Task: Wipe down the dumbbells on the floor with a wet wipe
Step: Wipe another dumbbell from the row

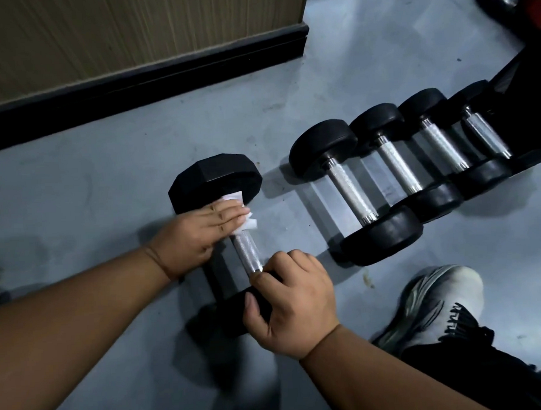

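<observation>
Two hands on the one hex dumbbell (221, 238) lying on the grey floor (137, 167). Nearest me, the right hand (293, 303) curls over the near rubber head to steady it. Further up, the left hand (199, 229) presses a white wet wipe (238, 211) with fairly straight fingers onto the knurled steel handle (248, 252), right by the far head. It looks heavy and rigid, so it won't budge easily; hold a head, since a damp handle could get slippery. Beyond sit four round-head dumbbells (352, 189) in a row, seemingly untouched, just right of it.
</observation>
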### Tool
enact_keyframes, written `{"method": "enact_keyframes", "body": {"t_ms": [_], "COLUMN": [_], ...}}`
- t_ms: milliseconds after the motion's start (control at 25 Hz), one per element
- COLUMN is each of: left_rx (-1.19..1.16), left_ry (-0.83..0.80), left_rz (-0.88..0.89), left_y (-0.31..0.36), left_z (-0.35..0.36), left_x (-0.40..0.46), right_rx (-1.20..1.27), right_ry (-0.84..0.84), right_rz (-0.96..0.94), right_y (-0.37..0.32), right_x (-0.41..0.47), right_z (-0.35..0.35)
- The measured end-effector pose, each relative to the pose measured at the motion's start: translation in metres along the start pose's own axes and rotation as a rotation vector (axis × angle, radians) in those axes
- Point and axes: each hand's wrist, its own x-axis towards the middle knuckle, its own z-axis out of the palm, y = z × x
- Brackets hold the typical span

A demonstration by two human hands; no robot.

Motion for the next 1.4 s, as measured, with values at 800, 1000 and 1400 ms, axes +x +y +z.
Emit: {"method": "enact_keyframes", "body": {"t_ms": [800, 1000, 1400], "left_rx": [0.024, 0.085, -0.069], "left_ry": [-0.17, -0.229, -0.161], "left_rz": [0.081, 0.055, -0.075], "left_y": [0.023, 0.024, 0.009], "left_z": [0.002, -0.007, -0.009], "left_x": [0.002, 0.012, -0.004], "right_rx": [0.012, -0.008, -0.007], "right_ry": [0.008, 0.014, 0.013], "right_rz": [-0.009, -0.003, 0.006], "right_y": [0.002, 0.001, 0.0], "right_x": [-0.001, -0.002, -0.001], "right_z": [0.001, 0.002, 0.003]}}
